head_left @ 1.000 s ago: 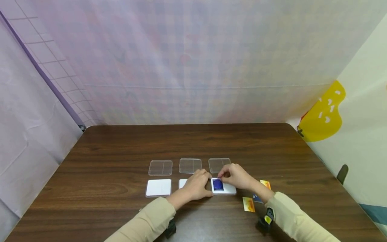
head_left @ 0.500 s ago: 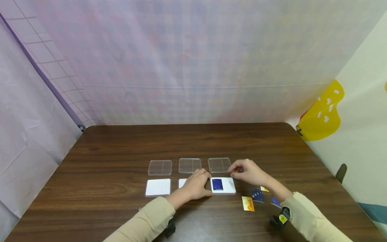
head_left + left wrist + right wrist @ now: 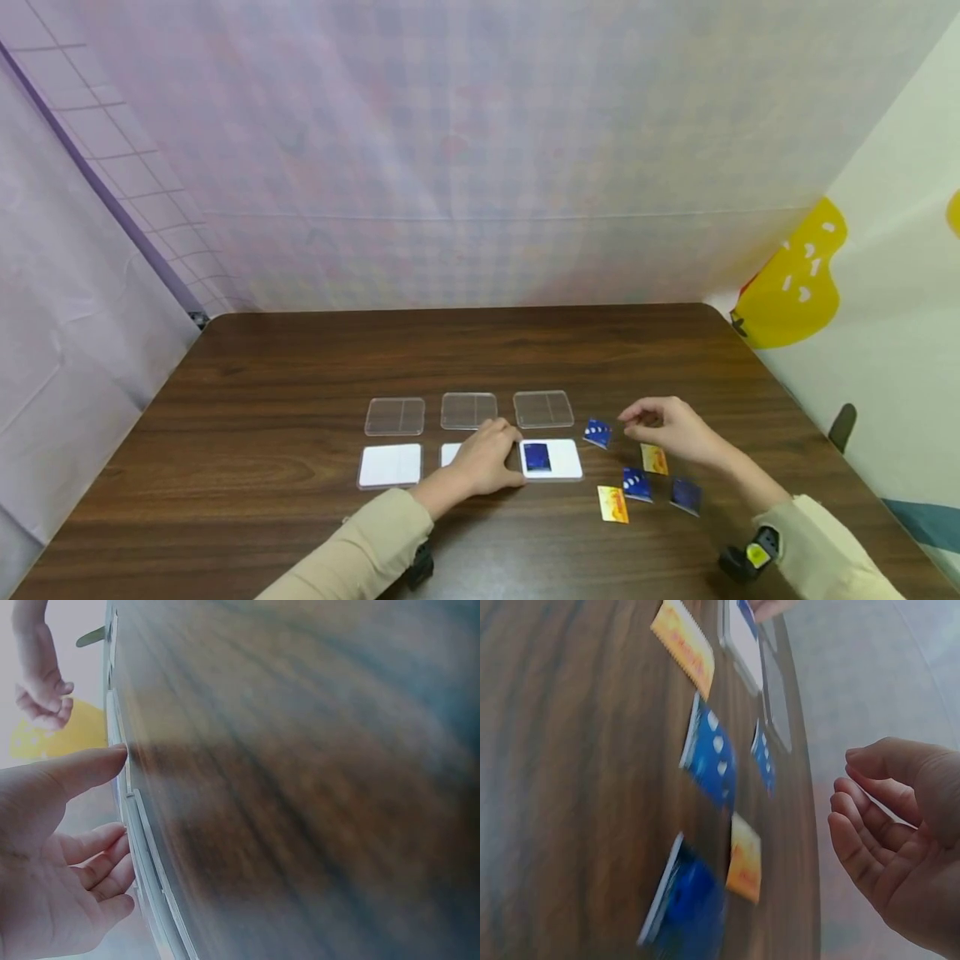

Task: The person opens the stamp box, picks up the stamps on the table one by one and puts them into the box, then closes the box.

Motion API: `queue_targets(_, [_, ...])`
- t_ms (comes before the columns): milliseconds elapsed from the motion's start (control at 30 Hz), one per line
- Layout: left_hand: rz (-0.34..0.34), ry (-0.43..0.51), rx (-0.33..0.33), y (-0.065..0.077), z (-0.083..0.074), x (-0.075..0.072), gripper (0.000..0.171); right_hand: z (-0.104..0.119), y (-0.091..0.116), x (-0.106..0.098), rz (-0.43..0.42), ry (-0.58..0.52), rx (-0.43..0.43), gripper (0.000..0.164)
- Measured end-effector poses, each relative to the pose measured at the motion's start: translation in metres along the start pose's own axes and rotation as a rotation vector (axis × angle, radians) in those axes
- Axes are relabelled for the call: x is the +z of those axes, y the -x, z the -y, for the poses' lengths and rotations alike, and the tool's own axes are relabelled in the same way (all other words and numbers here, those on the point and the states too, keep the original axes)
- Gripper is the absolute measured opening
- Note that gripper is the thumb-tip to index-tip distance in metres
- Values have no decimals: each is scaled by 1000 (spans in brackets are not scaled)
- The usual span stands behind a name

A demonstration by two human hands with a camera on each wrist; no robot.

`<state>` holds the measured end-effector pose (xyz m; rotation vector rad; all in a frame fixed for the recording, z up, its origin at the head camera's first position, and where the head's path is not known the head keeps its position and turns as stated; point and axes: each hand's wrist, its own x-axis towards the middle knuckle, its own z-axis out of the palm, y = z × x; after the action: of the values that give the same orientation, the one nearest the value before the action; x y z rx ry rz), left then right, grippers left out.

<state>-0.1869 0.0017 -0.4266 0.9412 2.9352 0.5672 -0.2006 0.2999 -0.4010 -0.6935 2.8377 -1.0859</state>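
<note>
A blue card (image 3: 597,432) lies just left of the right hand (image 3: 671,428), whose loosely curled fingers hold nothing. The left hand (image 3: 483,457) rests flat on the middle white tray (image 3: 451,454).

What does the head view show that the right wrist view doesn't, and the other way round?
Head only: three clear lids in a row, the left hand resting on the middle white tray, and the left white tray. Right wrist only: the right hand's palm side, fingers loosely curled and holding nothing. Both: the loose blue and orange cards on the table, and the tray with a blue card.
</note>
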Motion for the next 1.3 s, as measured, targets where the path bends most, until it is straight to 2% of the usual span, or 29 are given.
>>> queue_targets(367, [1,6,-3,0,1,0,54,-20,44,-13,13,4,120,18])
queue_targets(667, [10,8,-5,0,1,1,55,-32,72,-13,42,128,99,33])
queue_targets(967, [15,10,-11,0,1,1,55,-29,79,-13,92,143,155,42])
queue_targets(1300, [15,5,-10,-1,1,0,55,-28,74,-13,139,128,187,33])
